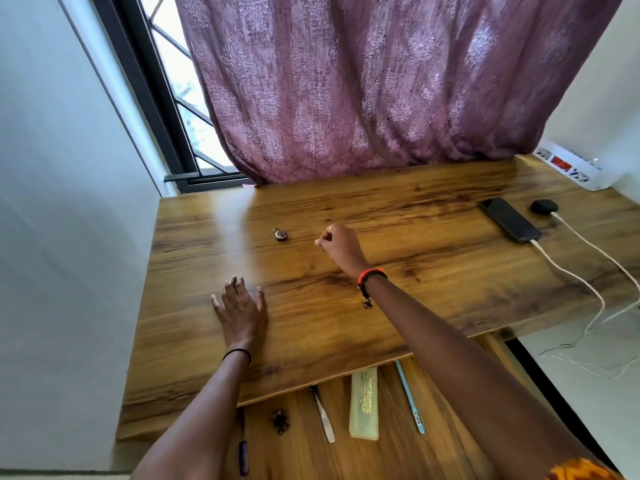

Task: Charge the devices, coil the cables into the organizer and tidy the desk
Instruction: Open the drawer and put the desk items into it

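While the left hand (240,308) lies flat, grip spread, on the brown wooden tabletop (398,299), the right hand (337,245) has its grip curled up empty near a small dark round metal trinket (280,234), well apart from the black phone (509,220) on its white cable (571,275) far right.

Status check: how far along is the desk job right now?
Done, it seems: phone and black earbud case each sit on white cables. In hand: nothing visible; left hand rests flat on the desk, right hand is curled near a small padlock. Left: padlock to tidy; cables trail off the edge; no organizer in view.
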